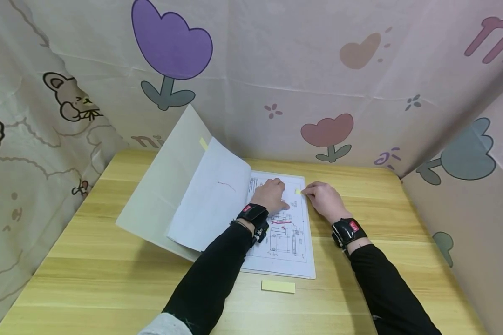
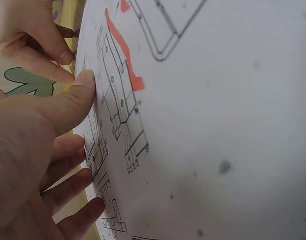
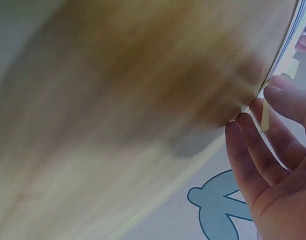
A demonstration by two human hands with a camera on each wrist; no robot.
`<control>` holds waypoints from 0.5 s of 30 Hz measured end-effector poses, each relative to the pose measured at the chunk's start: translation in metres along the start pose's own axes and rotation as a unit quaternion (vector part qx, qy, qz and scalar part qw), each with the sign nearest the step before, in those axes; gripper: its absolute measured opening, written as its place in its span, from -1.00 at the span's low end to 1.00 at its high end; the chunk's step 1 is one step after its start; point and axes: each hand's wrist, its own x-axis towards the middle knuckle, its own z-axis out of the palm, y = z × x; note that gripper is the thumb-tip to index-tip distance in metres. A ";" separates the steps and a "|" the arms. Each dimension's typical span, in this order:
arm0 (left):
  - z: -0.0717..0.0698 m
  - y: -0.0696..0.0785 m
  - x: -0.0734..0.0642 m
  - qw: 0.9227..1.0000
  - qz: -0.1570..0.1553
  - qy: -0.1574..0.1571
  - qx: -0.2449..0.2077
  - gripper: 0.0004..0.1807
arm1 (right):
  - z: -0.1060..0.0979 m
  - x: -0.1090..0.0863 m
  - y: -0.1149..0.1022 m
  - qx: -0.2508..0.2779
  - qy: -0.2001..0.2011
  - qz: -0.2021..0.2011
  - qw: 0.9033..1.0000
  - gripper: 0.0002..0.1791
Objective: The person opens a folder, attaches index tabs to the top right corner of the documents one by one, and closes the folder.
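Note:
A booklet lies spread on the table, its right page (image 1: 291,263) covered with line drawings and red marks. My left hand (image 1: 269,195) rests on that page, fingers and thumb extended against the paper in the left wrist view (image 2: 48,145). At the page's right edge, my right hand (image 1: 326,201) pinches a small yellow sticky note (image 1: 297,191) between thumb and fingertips. Part of this note sticks out past the paper edge in the right wrist view (image 3: 265,117). The other right fingertips touch the tabletop beside the booklet.
A pale cover (image 1: 159,186) and a blank white sheet (image 1: 215,195) stand tilted up on the left. Another yellow strip (image 1: 203,144) shows near the sheet's top. Below the booklet lies a yellow sticky note pad (image 1: 278,286). Patterned curtain (image 1: 251,70) surrounds the wooden table (image 1: 88,279).

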 end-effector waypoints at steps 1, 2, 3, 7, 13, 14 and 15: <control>-0.001 0.001 0.000 1.000 -0.001 -0.003 0.003 -0.26 | 0.000 0.000 0.000 -0.005 -0.002 -0.001 1.000 -0.79; -0.002 0.002 -0.001 1.000 -0.002 -0.006 0.006 -0.25 | 0.000 0.000 0.000 -0.009 -0.003 -0.001 1.000 -0.79; -0.003 0.003 -0.001 1.000 -0.001 -0.010 0.011 -0.24 | 0.001 0.000 0.000 -0.012 -0.005 -0.001 1.000 -0.79; -0.008 0.007 -0.005 0.999 0.007 -0.028 0.039 -0.16 | 0.001 -0.001 0.001 -0.026 -0.014 -0.003 1.000 -0.78; -0.007 0.014 -0.008 0.994 0.039 -0.024 0.101 -0.01 | 0.001 -0.002 0.001 -0.032 -0.015 -0.019 0.999 -0.77; -0.006 0.015 -0.009 0.993 0.042 -0.021 0.111 0.00 | 0.001 -0.002 0.001 -0.031 -0.016 -0.021 0.999 -0.77; -0.006 0.016 -0.009 0.991 0.045 -0.019 0.121 0.01 | 0.001 -0.002 0.001 -0.030 -0.017 -0.023 0.999 -0.76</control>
